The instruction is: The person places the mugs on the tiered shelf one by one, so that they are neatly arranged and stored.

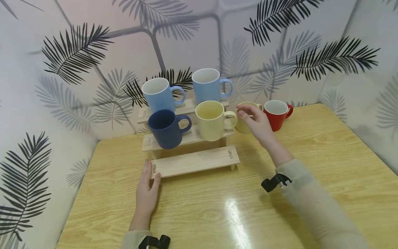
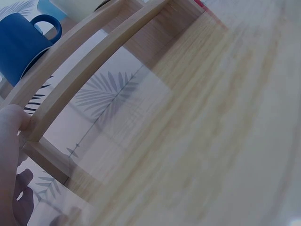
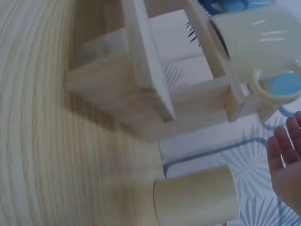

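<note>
A three-tier wooden shelf rack (image 1: 196, 162) stands on the table, its bottom step bare. My left hand (image 1: 147, 193) holds the left end of that step, with the thumb at its front edge and the fingers at its side. My right hand (image 1: 259, 126) hovers beside the rack, by a pale yellow mug (image 1: 243, 125) on the table that it partly hides. In the right wrist view its fingers (image 3: 284, 146) are spread and apart from that mug. On the middle step sit a dark blue mug (image 1: 164, 133) and another pale yellow mug (image 1: 211, 124).
Two light blue mugs, one on the left (image 1: 158, 97) and one on the right (image 1: 206, 88), stand on the top step. A red mug (image 1: 275, 119) stands on the table right of my right hand. Behind the table (image 1: 199, 214) rises a leaf-patterned wall covering (image 1: 130, 41).
</note>
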`<state>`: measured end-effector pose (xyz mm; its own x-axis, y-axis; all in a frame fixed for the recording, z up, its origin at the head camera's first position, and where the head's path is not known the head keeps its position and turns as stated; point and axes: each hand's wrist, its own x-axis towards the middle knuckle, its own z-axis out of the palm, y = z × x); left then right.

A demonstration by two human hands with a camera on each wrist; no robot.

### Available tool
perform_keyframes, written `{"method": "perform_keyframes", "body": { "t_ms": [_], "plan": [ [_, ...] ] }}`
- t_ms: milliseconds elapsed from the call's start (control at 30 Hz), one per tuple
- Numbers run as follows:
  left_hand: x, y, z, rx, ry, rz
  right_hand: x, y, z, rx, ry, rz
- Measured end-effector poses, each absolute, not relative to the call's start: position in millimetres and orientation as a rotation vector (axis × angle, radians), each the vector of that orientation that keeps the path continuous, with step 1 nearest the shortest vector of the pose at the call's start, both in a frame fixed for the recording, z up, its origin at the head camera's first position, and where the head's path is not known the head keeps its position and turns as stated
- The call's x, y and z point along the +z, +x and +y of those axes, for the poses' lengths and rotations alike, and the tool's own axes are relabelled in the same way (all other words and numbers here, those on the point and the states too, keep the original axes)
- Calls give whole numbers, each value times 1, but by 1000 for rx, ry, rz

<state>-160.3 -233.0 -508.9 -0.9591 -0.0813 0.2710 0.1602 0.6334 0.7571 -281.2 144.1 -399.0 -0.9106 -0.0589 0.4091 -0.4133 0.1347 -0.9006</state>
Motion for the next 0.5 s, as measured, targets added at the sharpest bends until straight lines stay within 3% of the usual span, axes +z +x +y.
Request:
{"method": "perform_keyframes", "body": {
  "t_ms": [500],
  "plan": [
    [-508,-160,-233,-1230,-71,-2567,-427,-311,180,1247,273,-2463]
  ]
}}
